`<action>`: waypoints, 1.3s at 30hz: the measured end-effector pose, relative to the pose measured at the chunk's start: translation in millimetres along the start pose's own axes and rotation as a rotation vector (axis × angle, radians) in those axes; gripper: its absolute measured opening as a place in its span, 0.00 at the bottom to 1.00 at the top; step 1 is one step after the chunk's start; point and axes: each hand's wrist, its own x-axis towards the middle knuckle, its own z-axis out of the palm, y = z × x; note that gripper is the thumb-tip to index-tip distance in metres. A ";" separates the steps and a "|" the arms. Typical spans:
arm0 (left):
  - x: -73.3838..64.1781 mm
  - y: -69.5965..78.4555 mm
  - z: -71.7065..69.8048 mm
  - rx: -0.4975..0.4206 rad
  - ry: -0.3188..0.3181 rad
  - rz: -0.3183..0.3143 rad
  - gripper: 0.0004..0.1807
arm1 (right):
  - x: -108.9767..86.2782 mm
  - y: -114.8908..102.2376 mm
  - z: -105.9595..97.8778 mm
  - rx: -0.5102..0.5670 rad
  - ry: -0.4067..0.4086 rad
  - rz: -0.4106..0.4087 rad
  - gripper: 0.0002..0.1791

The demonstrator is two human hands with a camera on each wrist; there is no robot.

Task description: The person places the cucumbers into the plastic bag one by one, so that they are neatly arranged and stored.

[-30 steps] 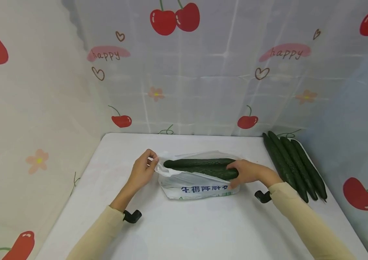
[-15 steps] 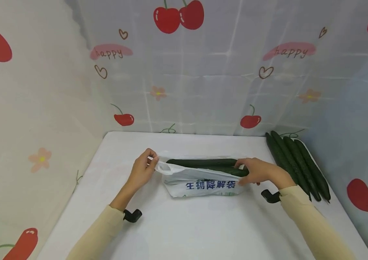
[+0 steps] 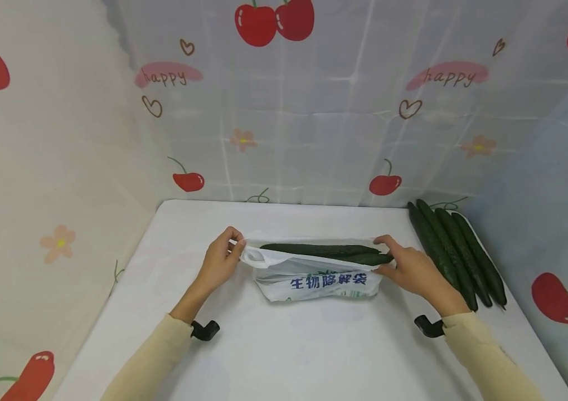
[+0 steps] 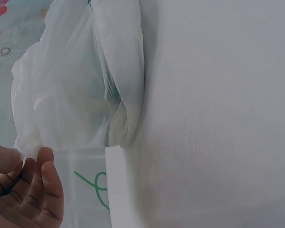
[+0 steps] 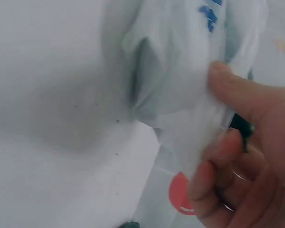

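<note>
With a white plastic bag (image 3: 321, 288) on a white table (image 3: 309, 351) as the clock's centre, two cream sleeves are nearest: the left sleeve (image 3: 148, 356) at 8 o'clock, the right sleeve (image 3: 486, 356) at 4. A black wrist camera (image 3: 205, 331) shows at each cuff. At 9 o'clock, the left hand (image 3: 218, 259) pinches the bag's rim between thumb and fingertips. At 3 o'clock, the right hand (image 3: 416, 273) grasps the bag's other end, thumb pressed to the front, fingers curled about the edge. Blue Chinese characters (image 3: 329, 280) run along the bag's 6 o'clock side. Inside, seen through its mouth, lie two dark green cucumbers (image 3: 319, 249), lengthwise. Between 2 and 3 o'clock, past the right hand, four more cucumbers (image 3: 451, 250) lie side by side. Beyond the table at 12 stands a pale curtain (image 3: 309, 122) printed with cherries, hearts and "happy".
</note>
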 end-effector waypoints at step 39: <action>6.0 4.2 2.7 0.045 0.037 0.016 0.06 | -4.5 -13.7 -20.3 0.095 -0.053 -0.073 0.07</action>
